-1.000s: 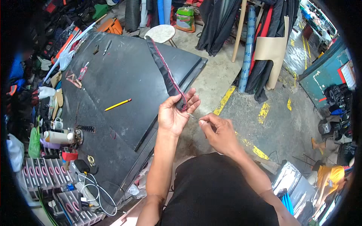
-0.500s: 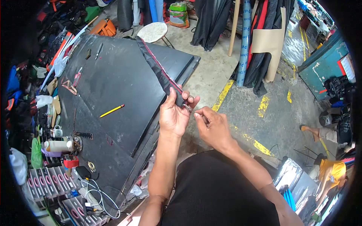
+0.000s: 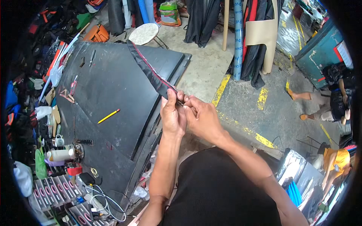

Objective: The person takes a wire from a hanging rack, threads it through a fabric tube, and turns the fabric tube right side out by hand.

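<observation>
Well beyond strip (image 3: 149, 73), "Pvc" roll (image 3: 237, 43).

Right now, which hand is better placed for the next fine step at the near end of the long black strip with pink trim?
Right, probably. The right hand is at that end, though what it pinches, if anything, is hidden; the left hand is occupied holding the strip.

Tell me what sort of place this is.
Probably a workshop for fabric or sheet goods: a blue roll marked PVC, a broad black worktable with a yellow pencil, and a dark strip with red edging.
</observation>
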The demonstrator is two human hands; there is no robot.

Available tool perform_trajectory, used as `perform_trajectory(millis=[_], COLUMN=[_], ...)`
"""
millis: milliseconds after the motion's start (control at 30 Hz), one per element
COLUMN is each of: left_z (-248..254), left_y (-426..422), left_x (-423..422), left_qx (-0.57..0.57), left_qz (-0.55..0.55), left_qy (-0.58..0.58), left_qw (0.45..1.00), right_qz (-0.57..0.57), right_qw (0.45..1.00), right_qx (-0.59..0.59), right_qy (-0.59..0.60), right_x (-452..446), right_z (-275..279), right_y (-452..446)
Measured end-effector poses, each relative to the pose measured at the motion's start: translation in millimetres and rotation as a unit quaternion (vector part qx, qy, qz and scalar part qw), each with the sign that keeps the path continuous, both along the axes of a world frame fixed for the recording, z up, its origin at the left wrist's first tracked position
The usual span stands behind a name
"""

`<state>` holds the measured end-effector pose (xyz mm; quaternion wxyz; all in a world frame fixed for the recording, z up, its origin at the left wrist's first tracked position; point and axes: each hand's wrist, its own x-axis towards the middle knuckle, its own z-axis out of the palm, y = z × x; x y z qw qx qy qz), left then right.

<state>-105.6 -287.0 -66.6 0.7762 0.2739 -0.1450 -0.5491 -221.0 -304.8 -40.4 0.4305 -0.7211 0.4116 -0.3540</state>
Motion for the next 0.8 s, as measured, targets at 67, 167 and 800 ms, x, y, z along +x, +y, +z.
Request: perform_trajectory(millis=[67,167,800], left_z=[1.1,-7.7,-2.2], left_y=[0.3,-1.8,-32.8], left_x=[-0.9,2.1,66.1], left_qx=[0.012,0.017,0.017], left_qz=[0.026,0.028,-0.051], left_qy=[-0.02,-0.05,0.072], left_qw=[0.999,0.998,0.996], right_qz=[0.007,0.011,0.097], right_qw=[0.998,0.994,0.911], right_qx=[0.057,0.082,0.353], right_qy=[-0.004,-0.078,-0.189], right_x=[4.6,12.6,37.5], right_z=[0.8,-18.1,-10.7], right_y=[-3.0,-5.1,-30.8])
